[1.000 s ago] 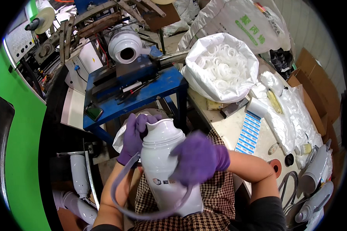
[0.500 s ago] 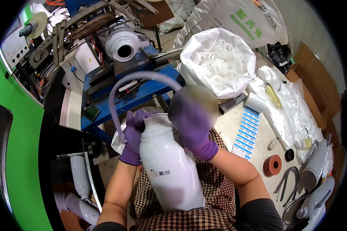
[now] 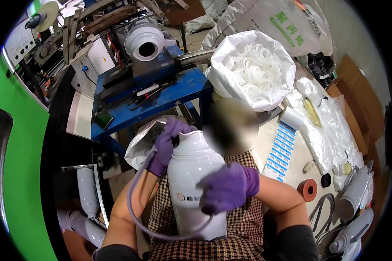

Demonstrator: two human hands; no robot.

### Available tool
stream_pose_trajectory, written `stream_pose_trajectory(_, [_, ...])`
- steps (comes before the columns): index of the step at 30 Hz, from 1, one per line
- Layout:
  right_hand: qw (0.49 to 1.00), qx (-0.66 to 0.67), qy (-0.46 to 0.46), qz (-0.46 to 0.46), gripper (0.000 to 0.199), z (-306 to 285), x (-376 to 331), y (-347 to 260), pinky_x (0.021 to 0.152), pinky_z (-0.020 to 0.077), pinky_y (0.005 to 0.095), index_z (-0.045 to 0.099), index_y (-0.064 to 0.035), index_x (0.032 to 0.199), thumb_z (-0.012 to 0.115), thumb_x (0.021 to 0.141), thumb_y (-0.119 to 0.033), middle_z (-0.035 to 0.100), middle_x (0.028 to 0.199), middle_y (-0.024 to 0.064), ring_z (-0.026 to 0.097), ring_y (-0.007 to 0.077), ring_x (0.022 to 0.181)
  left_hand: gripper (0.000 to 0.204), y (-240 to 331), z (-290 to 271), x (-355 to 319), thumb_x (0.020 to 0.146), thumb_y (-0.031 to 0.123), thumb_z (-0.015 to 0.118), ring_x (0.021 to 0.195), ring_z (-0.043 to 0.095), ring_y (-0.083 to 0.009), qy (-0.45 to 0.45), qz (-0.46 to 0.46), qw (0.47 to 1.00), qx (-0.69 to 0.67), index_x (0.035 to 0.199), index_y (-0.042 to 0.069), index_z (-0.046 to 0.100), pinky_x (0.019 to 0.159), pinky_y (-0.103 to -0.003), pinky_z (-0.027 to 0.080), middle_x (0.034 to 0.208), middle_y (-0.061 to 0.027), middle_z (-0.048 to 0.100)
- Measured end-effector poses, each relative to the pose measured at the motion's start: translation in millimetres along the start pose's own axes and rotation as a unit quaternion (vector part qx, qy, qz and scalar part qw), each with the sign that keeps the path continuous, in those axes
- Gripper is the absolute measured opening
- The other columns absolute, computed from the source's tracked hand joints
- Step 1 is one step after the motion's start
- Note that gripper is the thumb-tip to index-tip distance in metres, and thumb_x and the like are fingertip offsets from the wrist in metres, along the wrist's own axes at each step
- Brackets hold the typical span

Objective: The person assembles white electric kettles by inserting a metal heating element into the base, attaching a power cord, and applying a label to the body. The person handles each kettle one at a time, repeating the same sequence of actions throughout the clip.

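Note:
A tall white flask shell (image 3: pixel 195 182) stands upright on my lap, over a checked apron (image 3: pixel 244 226). My left hand (image 3: pixel 166 143), in a purple glove, grips the flask at its neck and pinches a grey hose (image 3: pixel 137 213) against it. The hose loops down past my left forearm and curls under the flask's base. My right hand (image 3: pixel 227 188), also gloved in purple, clasps the flask's side at mid-height. A blurred patch hides what lies just beyond the flask's top right.
A blue metal stand (image 3: pixel 161 93) with a white machine part (image 3: pixel 144 41) sits ahead. A white sack of plastic rings (image 3: pixel 252 71) is at right, with a label sheet (image 3: pixel 282 150), a red tape roll (image 3: pixel 308 189) and more flask shells (image 3: pixel 353 195) on the table. Other shells (image 3: pixel 86 191) stand at lower left.
The hose, which arched high above the flask half a second ago, has dropped to loop below it. My right hand came down from the flask's top to its side.

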State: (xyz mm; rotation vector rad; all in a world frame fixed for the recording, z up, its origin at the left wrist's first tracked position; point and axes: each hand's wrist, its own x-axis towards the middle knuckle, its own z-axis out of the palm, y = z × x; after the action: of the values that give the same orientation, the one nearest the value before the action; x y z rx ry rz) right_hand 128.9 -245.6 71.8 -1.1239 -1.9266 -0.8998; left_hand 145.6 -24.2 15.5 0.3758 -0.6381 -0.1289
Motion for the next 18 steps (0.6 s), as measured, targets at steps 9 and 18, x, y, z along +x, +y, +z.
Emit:
stream_pose_trajectory(9, [0.992, 0.061, -0.108, -0.039, 0.010, -4.4, 18.8, -8.0, 0.093, 0.0535, 0.0356, 0.070, -0.0069, 0.088, 0.061, 0.089, -0.012, 0.065, 0.084, 0.0045, 0.063, 0.0199, 0.075, 0.085, -5.6, 57.2, 25.7, 0.089, 0.074, 0.060, 0.118, 0.060, -0.0229, 0.033, -0.156, 0.937, 0.309, 0.127, -0.001, 0.063, 0.104, -0.034, 0.048, 0.131, -0.0160, 0.062])
stream_pose_trajectory(18, [0.816, -0.166, 0.185, 0.522, 0.022, 7.2, -47.1, 38.7, 0.078, 0.0505, 0.0260, 0.067, 0.0014, 0.107, 0.055, 0.100, -0.015, 0.069, 0.099, 0.0099, 0.061, 0.0150, 0.082, 0.067, 7.0, 66.0, 42.3, 0.105, 0.048, 0.054, 0.121, 0.059, -0.0218, 0.109, -0.117, 0.930, 0.331, 0.154, 0.005, 0.035, 0.107, -0.036, 0.048, 0.134, -0.0132, 0.057])
